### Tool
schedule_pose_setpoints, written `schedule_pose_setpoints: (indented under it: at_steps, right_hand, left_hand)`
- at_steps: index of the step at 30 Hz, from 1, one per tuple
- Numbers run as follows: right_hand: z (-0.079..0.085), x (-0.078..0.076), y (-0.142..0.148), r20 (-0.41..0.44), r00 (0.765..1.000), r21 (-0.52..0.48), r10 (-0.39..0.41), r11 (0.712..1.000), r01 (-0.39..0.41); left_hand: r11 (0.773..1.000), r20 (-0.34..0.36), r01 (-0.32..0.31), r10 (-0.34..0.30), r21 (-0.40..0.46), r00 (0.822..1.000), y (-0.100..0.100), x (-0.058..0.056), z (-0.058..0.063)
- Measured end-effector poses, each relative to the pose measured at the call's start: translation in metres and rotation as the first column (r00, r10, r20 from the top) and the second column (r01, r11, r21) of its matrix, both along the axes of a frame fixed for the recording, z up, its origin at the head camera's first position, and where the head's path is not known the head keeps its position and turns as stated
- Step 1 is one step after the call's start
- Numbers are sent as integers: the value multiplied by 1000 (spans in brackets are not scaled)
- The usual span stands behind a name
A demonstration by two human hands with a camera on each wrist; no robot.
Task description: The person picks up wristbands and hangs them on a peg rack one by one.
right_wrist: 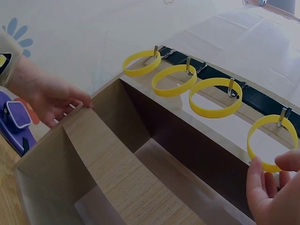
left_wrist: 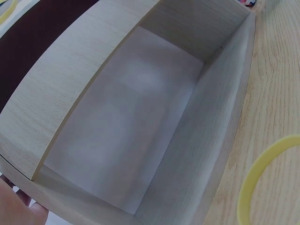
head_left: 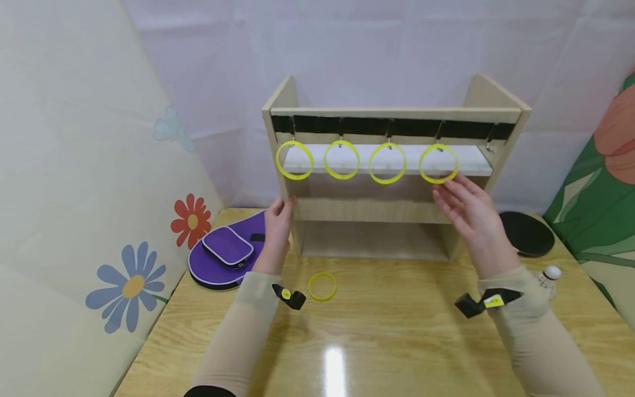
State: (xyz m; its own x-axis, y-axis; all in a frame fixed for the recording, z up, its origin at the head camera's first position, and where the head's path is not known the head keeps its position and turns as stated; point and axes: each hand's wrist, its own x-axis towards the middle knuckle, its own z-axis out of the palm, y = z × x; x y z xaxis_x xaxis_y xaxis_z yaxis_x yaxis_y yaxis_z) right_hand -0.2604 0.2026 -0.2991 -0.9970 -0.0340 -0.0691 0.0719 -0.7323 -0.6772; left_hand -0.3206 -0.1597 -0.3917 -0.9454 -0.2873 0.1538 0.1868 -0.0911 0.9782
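Several yellow rings hang in a row from metal hooks along the front of a wooden shelf (head_left: 367,210). My right hand (head_left: 473,220) pinches the lower edge of the rightmost hanging ring (head_left: 421,168), which is still on its hook; in the right wrist view thumb and fingers meet at that ring (right_wrist: 250,143). With my left hand (head_left: 279,226) I hold the left side panel of the shelf by its edge. Another yellow ring (head_left: 323,299) lies flat on the table, in front of the shelf's lower left corner.
At the far right of the row a hook (head_left: 490,146) carries no ring. A purple racket bag (head_left: 225,245) lies left of the shelf. On the right are a black round object (head_left: 527,234) and a shuttlecock (head_left: 550,274) on the wooden table (head_left: 397,331).
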Motion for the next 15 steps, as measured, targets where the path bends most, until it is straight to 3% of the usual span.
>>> schedule_pose_setpoints:
  at_steps: [15]
  right_hand:
    - [-11,4,-4,-24,998,32,53,998,-52]
  left_hand:
    - [1000,9,5,-5,0,1000,0,2,1]
